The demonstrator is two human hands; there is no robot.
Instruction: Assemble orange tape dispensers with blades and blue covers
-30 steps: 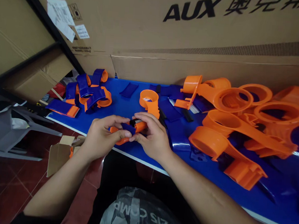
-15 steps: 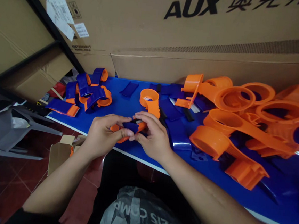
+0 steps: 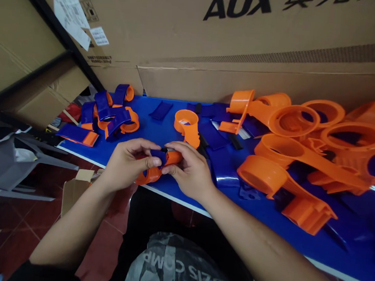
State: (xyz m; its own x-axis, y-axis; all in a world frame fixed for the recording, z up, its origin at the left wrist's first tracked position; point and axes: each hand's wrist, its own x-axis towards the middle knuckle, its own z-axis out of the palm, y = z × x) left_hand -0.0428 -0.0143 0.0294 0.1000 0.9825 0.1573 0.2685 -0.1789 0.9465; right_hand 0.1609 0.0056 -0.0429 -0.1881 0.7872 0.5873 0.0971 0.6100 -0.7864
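Observation:
Close to the table's front edge, both hands hold one orange tape dispenser [image 3: 173,157] between them. My left hand [image 3: 124,163] is closed, with thumb and fingers pinching the dark blue plastic flap [image 3: 158,155] on it. On the other side my right hand [image 3: 191,169] is closed around the dispenser's orange end. The dispenser's ring hangs below the fingers, partly hidden by my left hand. Just beyond my hands another orange dispenser [image 3: 186,125] lies on the blue table [image 3: 162,131].
Several dispensers with blue flaps [image 3: 103,107] lie at the left end. A pile of bare orange dispensers [image 3: 294,123] covers the right side. Loose blue flaps [image 3: 214,136] lie between. A large cardboard box [image 3: 171,29] stands behind; an open carton [image 3: 73,194] sits below left.
The held dispenser has turned in my fingers, and its orange end and ring now show more. My hands stay in nearly the same place, and the view has shifted slightly.

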